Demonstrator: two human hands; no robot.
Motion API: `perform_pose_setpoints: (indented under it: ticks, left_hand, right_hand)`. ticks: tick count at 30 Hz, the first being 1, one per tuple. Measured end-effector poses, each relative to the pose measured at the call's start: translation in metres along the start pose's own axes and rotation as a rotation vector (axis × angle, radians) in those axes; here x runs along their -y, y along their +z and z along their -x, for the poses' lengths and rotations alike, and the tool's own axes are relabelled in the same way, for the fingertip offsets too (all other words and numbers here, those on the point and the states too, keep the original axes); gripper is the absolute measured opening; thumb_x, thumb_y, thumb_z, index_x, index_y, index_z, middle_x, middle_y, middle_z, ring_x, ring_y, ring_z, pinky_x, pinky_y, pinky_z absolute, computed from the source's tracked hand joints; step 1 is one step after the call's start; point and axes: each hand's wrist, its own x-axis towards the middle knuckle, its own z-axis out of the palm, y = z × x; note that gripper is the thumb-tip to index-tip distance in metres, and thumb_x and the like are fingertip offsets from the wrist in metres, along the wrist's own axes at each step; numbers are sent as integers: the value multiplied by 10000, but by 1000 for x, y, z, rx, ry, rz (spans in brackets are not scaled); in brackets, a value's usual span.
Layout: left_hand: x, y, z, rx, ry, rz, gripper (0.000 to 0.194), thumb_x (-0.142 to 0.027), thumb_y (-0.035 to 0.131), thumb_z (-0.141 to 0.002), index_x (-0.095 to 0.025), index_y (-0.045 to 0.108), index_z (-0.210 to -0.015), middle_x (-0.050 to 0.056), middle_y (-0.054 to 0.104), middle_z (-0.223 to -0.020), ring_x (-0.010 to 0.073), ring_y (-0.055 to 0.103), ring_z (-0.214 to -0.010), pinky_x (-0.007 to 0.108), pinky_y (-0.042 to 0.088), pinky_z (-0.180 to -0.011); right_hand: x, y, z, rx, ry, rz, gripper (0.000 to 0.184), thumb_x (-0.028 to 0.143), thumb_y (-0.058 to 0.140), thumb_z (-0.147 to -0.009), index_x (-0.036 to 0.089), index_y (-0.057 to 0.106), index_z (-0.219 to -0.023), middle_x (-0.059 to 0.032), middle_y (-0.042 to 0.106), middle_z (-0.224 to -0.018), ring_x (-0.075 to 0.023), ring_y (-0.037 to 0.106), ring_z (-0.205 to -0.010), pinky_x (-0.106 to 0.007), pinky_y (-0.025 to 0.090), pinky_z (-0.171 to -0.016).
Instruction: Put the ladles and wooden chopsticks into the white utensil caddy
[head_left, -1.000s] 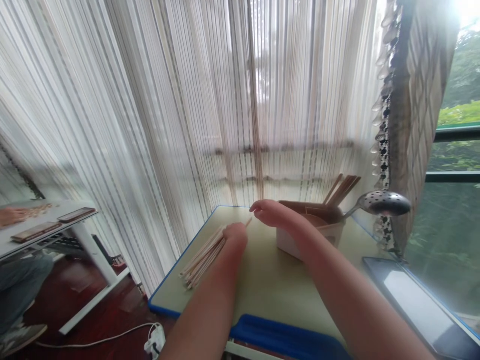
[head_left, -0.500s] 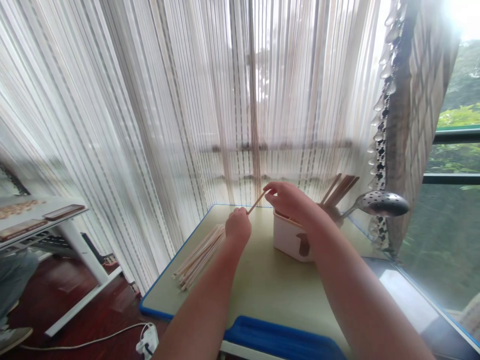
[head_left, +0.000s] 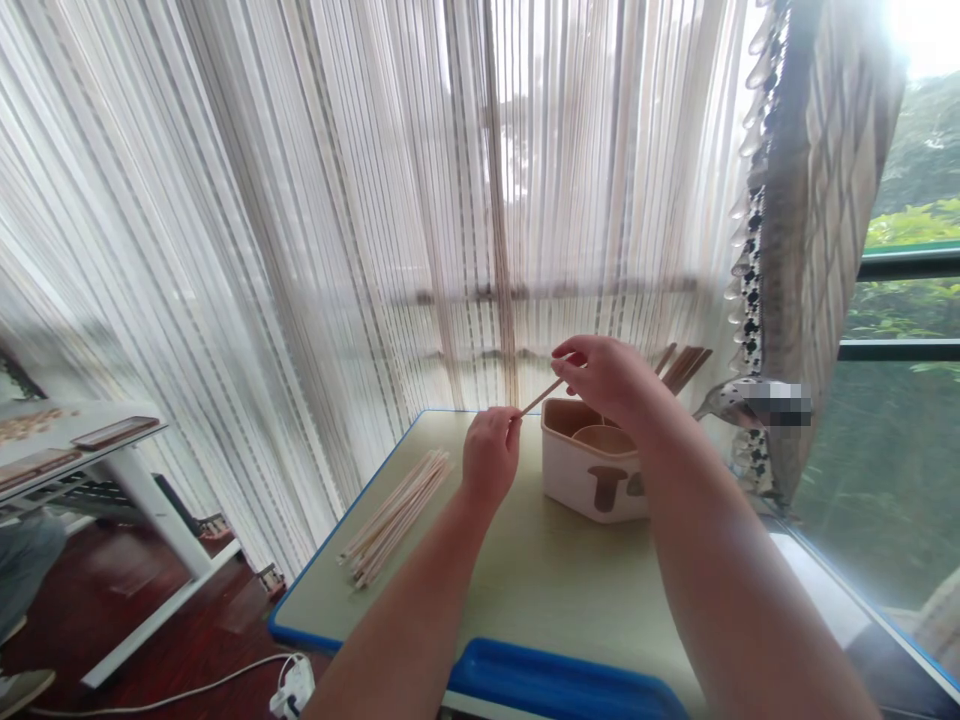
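Head cam view, only one there is: both bare hands are up around the middle of the frame with one thin stick slanting between them. The left hand, a bit left of the other, has its fingers closed on the stick's lower end. The right hand is higher and further right, thumb and fingers pinched together at the upper end, so yeah, both are clamped on the same piece. The stick sits just right of centre frame, clear of the tabletop.

Lower left of centre there's a loose bundle of pale sticks lying diagonally on the table, near the left hand but not touching it. Right of centre, below the right hand, stands a white holder with a brown inside, split into compartments. Darker brown sticks poke up behind the right forearm, and next to them is a metal skimmer, its right part pixelated out. Bottom of the frame has a blue tray at the table edge, bottom left a white power strip. A stringy curtain fills most of the top.
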Motion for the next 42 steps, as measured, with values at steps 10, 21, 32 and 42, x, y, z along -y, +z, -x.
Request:
perform_pose_setpoints:
  ticks: [10,21,32,42]
  left_hand:
    - [-4,2,3,-74,-16,59,83,-216,472,-878,-183,542,-910,45,596,-854,158,549,-814,287,467,-719]
    - [-5,3,3,-60,37,67,123,-207,465,-880,-185,551,-966,56,609,-900,164,558,-855,301,477,-761]
    - [-9,2,4,-50,67,56,128,-207,451,-885,-179,563,-942,52,616,-858,161,551,-809,308,468,-764]
    - [-6,8,7,-19,64,26,127,-206,446,-885,-183,559,-938,55,623,-863,169,562,-822,316,471,-765]
  right_hand:
    - [1,-5,1,-8,-33,-107,198,248,587,-765,159,686,-913,-75,697,-793,-163,634,-688,-284,484,-658]
    - [-5,-16,3,-175,-72,-122,193,293,598,-756,170,703,-861,-58,686,-732,-162,625,-660,-282,475,-621]
    - [-3,-22,6,-356,-114,-248,244,360,583,-771,177,689,-893,-52,676,-757,-148,610,-631,-292,484,-602]
    - [3,-21,10,-211,-262,-240,238,336,569,-805,211,685,-971,-45,698,-861,-151,639,-745,-298,502,-713]
